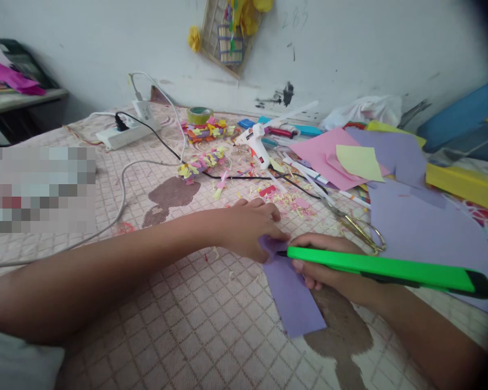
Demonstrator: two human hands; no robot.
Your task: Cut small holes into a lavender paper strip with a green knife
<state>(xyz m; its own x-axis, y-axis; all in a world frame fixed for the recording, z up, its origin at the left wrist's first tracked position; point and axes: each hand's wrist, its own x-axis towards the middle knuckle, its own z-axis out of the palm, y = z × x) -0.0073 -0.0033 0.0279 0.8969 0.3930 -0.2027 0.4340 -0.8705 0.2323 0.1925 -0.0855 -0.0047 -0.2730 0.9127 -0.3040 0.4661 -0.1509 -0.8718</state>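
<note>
A purple paper strip lies slantwise on the quilted cloth. My left hand grips its upper end, fingers bent and thumb on the paper. In my right hand is a long bright green pen with a dark tip and a dark rear end. Its tip points at the strip, close to my left thumb; whether it touches the paper I cannot tell. My right fingers partly cover the strip's right edge.
Gold-handled scissors lie beyond my right hand, by purple sheets and pink paper. Farther back are a white glue gun, its black cord, paper scraps, flower-covered pieces, green tape and a power strip.
</note>
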